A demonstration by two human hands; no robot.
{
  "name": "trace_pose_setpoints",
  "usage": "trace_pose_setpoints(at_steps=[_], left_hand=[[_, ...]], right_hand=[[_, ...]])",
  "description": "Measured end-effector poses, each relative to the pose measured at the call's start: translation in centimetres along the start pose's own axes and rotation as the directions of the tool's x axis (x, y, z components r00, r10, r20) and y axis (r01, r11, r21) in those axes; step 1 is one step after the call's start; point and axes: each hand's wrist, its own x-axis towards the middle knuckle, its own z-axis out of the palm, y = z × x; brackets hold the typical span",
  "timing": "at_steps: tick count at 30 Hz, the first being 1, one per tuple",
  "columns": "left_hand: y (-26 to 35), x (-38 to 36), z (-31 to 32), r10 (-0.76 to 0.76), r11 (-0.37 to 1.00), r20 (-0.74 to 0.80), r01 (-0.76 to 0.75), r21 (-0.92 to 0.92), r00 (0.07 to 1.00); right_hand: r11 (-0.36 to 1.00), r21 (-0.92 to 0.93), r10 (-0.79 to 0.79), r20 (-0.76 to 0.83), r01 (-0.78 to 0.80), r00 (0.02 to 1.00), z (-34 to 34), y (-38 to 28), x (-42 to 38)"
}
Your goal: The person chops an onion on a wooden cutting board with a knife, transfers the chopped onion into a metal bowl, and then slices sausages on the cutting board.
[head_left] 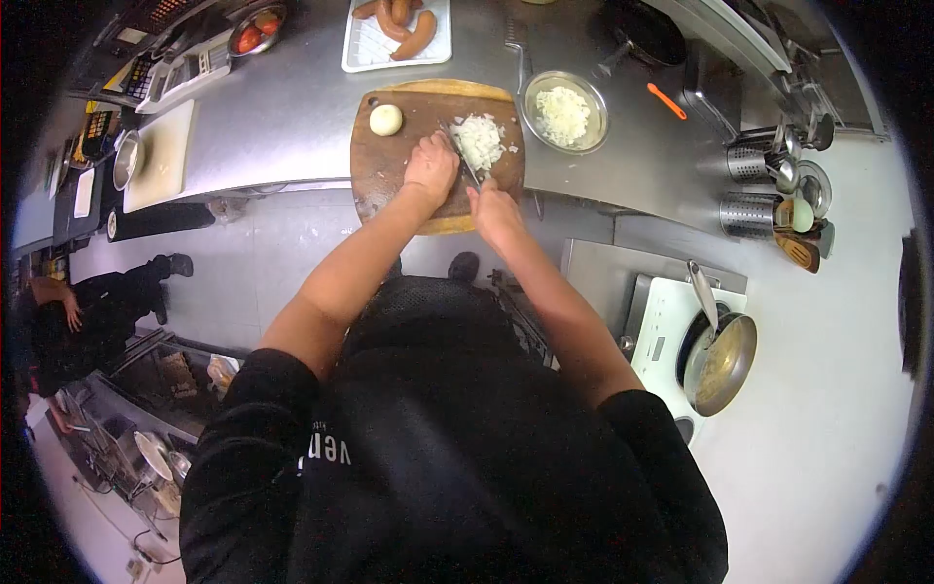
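Stainless tabletop (292, 117) carries a wooden cutting board (389, 175), with a white tray (362, 51) of sausages (416, 39) beyond it and a metal bowl (597, 127) of chopped white bits (563, 115) just off its right edge. Right hand (494, 212) closed round the handle end of a knife (467, 167), blade angled along the left side of a chopped onion pile (480, 143) on the board; left hand (433, 164) is by the blade, can't tell if gripping or just steadying. Peeled onion (386, 120) sits whole at the board's upper left.

Room left of board (384, 165), bowl (569, 147) right, probable pan (660, 37)
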Motion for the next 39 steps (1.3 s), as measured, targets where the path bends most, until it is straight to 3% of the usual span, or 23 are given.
trace_pose_setpoints(at_steps=[3,5,9,27,29,31,34,36,39], left_hand=[[0.1,-0.1,0.1,0.013,0.999,-0.011,-0.013,0.029,1.000],[-0.1,-0.4,0.1,0.021,1.000,-0.056,-0.022,-0.005,0.998],[-0.4,-0.2,0.7,0.024,0.999,-0.057,-0.023,0.022,0.998],[0.1,0.1,0.2,0.004,1.000,0.023,-0.005,0.016,1.000],[0.0,-0.3,-0.6,0.044,0.999,-0.011,-0.044,0.013,0.999],[0.0,-0.2,0.1,0.042,0.999,-0.025,-0.042,0.002,0.999],[-0.5,0.0,0.8,0.026,0.999,-0.169,-0.020,0.038,0.985],[-0.3,0.2,0.9,-0.006,0.999,-0.002,0.005,-0.040,1.000],[-0.2,0.2,0.9,0.007,1.000,-0.048,-0.008,-0.018,0.999]], right_hand=[[0.999,0.025,-0.029,-0.055,0.030,0.998,0.7,0.4,1.9],[0.999,0.004,-0.042,0.025,0.042,0.999,0.5,0.8,3.1],[0.998,0.035,-0.049,-0.041,0.050,0.998,-1.5,-0.3,0.1],[0.997,0.011,0.073,0.085,-0.075,0.994,-0.1,-0.2,0.7],[0.997,0.069,0.023,-0.024,-0.021,0.999,0.2,-0.5,1.7],[0.999,0.046,0.010,-0.026,-0.008,1.000,-0.5,-0.2,2.3],[0.998,0.044,-0.032,-0.041,0.033,0.999,-1.0,-0.1,2.0],[0.997,0.063,-0.034,-0.050,0.037,0.998,-0.8,-0.1,0.6],[0.999,0.051,0.007,-0.021,-0.006,1.000,-1.0,-0.3,-0.6]])
